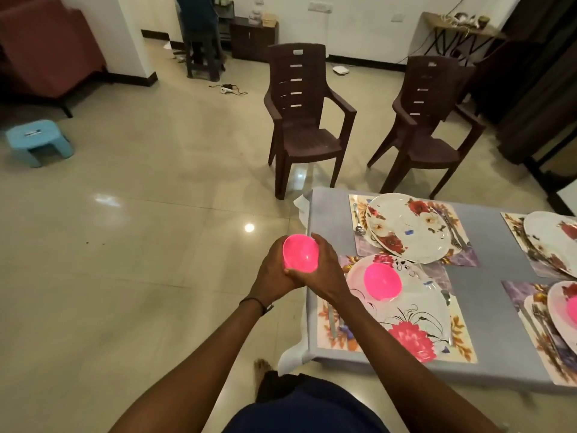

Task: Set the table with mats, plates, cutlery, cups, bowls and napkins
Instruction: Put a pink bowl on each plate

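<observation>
Just off table [487,245] edge, over floor: left hand [274,276] and right hand [324,270] cupped closed round pink bowl [300,253], mouth up. Beyond, second bowl [382,282] on near plate [415,310], on mat [462,342]. Farther, bare floral plate [409,228]; two chairs [304,120].

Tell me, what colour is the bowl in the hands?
Bright pink bowl, seen in the head view.

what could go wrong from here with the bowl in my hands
1. The pink bowl is held by both hands, left and right, out over the floor, not the table; a slip would likely drop it there.
2. The far plate sits tilted, overhanging its mat; setting a bowl on it might tip it.
</observation>
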A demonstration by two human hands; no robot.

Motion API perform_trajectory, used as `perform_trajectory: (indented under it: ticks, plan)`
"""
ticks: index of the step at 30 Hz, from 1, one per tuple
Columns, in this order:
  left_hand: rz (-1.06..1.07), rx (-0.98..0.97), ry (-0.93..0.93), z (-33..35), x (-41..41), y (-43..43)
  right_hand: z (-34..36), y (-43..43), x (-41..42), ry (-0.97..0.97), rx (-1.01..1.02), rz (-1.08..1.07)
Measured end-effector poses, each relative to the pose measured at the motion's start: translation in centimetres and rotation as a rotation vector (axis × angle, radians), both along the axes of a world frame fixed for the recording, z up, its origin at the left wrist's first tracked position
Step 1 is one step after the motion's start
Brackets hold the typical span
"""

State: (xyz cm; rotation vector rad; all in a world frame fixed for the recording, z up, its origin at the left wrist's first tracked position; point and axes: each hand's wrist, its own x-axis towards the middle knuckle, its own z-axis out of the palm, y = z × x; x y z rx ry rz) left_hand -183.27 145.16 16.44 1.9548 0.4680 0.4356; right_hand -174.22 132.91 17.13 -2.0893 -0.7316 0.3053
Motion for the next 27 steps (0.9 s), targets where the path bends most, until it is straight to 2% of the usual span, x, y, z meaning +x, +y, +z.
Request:
perform_trajectory:
  ticks: [6,17,27]
  plan:
    - [-0.034,0.001,0.027,-0.5,2.1,6.1,-1.1,6.0,2.4,-0.017,-0.019,0.017]
    - [-0.192,0.071,0.072,1.2,12.1,16.7,-0.5,15.5,9.8,0.038,0.096,-0.217]
    - [-0.394,0.055,0.085,0.3,21.8,23.4,-1.2,21.0,17.0,0.092,0.046,-0.4]
